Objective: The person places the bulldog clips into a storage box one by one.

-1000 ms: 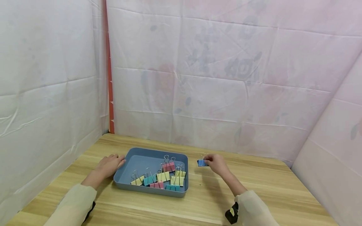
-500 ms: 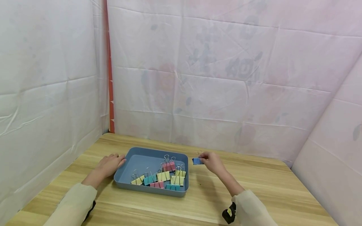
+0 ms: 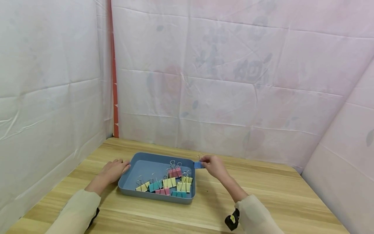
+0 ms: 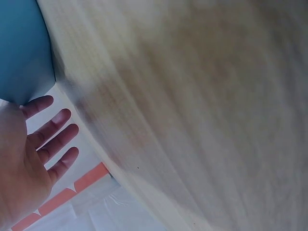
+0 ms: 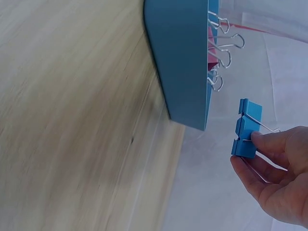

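Note:
My right hand [image 3: 215, 166] pinches a blue binder clip [image 5: 247, 129] between thumb and fingers, at the right rim of a blue-grey tray [image 3: 155, 196]. Wire handles stick up from the clip. Inside the tray's front and right part stand several binder clips, among them a pink clip [image 3: 175, 172], a teal clip [image 3: 155, 186] and a yellow clip [image 3: 169, 182]. The tray's back left part shows bare floor. At the left wall of the tray lies my left hand [image 3: 112, 171], its fingers extended and touching the rim; the left wrist view shows these fingers [image 4: 58, 141] spread.
The tray stands on a wood-grain table [image 3: 263, 185]. Pale printed cloth [image 3: 222, 81] hangs behind the table and along both sides. An orange-red strip [image 3: 115, 107] runs down the back left corner.
My right hand has moved left with the blue binder clip, from beside the tray to its right rim. The left hand and the tray have stayed in place.

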{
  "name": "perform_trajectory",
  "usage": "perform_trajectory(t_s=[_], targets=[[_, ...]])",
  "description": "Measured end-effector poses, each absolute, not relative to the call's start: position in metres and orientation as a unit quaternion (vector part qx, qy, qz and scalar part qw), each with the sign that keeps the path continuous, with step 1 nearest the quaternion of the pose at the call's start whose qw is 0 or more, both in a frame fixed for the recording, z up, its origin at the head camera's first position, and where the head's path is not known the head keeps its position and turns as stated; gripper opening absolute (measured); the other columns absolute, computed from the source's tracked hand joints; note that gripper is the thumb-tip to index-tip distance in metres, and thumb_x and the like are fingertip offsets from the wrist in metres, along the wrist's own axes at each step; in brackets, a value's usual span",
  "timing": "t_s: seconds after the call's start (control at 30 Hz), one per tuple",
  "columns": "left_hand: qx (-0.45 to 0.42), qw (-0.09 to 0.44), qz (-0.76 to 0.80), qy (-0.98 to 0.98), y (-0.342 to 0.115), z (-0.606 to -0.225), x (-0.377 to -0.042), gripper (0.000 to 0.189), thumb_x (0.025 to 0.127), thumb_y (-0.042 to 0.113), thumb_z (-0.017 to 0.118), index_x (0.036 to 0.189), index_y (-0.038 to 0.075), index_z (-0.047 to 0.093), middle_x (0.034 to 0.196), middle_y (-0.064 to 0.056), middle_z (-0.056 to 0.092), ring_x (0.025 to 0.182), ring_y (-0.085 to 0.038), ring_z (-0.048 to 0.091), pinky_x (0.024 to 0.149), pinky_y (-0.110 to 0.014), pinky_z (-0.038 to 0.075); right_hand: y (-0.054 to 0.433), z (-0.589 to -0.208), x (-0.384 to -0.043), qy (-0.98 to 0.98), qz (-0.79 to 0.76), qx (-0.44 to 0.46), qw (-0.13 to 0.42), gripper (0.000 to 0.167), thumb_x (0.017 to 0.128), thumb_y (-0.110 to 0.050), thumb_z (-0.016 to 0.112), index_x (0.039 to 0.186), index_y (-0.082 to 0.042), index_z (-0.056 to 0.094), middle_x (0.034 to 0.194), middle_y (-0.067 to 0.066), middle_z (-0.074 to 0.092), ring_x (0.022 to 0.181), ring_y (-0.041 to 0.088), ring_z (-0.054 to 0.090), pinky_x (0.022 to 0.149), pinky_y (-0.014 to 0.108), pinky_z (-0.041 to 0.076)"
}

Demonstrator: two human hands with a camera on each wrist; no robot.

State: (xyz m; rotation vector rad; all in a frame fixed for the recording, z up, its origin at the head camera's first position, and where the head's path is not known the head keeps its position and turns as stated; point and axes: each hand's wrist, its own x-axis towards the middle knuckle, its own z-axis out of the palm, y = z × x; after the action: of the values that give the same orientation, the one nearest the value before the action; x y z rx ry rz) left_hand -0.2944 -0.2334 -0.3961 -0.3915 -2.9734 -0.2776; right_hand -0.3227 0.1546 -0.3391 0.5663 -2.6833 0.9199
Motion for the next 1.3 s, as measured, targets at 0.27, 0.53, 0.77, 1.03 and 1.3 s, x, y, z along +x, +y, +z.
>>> perform_trajectory(t_s=[0.27, 0.53, 0.77, 1.03, 1.3], targets=[[-0.132, 0.072, -0.087, -0.985, -0.233, -0.396, -0.294, 0.031, 0.096, 0.023, 0.046, 0.114, 0.001, 0.058, 0.105, -0.022, 0.057, 0.102, -0.043, 0.050, 0.082, -0.058, 0.037, 0.144, -0.335, -0.320, -0.915, 0.334, 0.197, 0.116, 0.005, 0.081, 0.000, 0.065, 0.083, -0.001, 0.070, 0.080, 0.005, 0.066, 0.072, 0.019, 0.062, 0.064, 0.034, 0.051], [-0.133, 0.076, -0.082, -0.985, -0.233, -0.398, -0.295, 0.032, 0.096, 0.023, 0.046, 0.113, 0.000, 0.059, 0.106, -0.023, 0.057, 0.102, -0.043, 0.050, 0.082, -0.058, 0.038, 0.134, -0.337, -0.320, -0.908, 0.342, 0.213, 0.114, 0.007, 0.082, 0.001, 0.065, 0.085, -0.001, 0.070, 0.082, 0.006, 0.066, 0.072, 0.018, 0.062, 0.061, 0.030, 0.050], [-0.129, 0.072, -0.086, -0.985, -0.233, -0.398, -0.295, 0.033, 0.096, 0.023, 0.046, 0.115, 0.000, 0.058, 0.108, -0.023, 0.056, 0.104, -0.043, 0.049, 0.083, -0.058, 0.037, 0.130, -0.333, -0.316, -0.890, 0.358, 0.255, 0.121, 0.005, 0.083, 0.000, 0.064, 0.083, 0.001, 0.069, 0.079, 0.006, 0.066, 0.070, 0.016, 0.060, 0.060, 0.030, 0.051], [-0.124, 0.064, -0.091, -0.986, -0.232, -0.397, -0.294, 0.032, 0.096, 0.023, 0.046, 0.115, 0.000, 0.058, 0.109, -0.023, 0.056, 0.105, -0.044, 0.048, 0.084, -0.058, 0.036, 0.120, -0.334, -0.315, -0.899, 0.349, 0.240, 0.114, 0.005, 0.082, 0.000, 0.065, 0.085, 0.000, 0.070, 0.081, 0.006, 0.066, 0.069, 0.015, 0.060, 0.062, 0.030, 0.051], [-0.124, 0.066, -0.086, -0.986, -0.233, -0.398, -0.295, 0.034, 0.096, 0.023, 0.045, 0.116, -0.001, 0.058, 0.109, -0.024, 0.056, 0.105, -0.044, 0.048, 0.084, -0.058, 0.036, 0.111, -0.333, -0.312, -0.904, 0.341, 0.236, 0.105, 0.007, 0.083, -0.002, 0.065, 0.087, 0.000, 0.070, 0.083, 0.007, 0.066, 0.072, 0.017, 0.060, 0.063, 0.030, 0.050]])
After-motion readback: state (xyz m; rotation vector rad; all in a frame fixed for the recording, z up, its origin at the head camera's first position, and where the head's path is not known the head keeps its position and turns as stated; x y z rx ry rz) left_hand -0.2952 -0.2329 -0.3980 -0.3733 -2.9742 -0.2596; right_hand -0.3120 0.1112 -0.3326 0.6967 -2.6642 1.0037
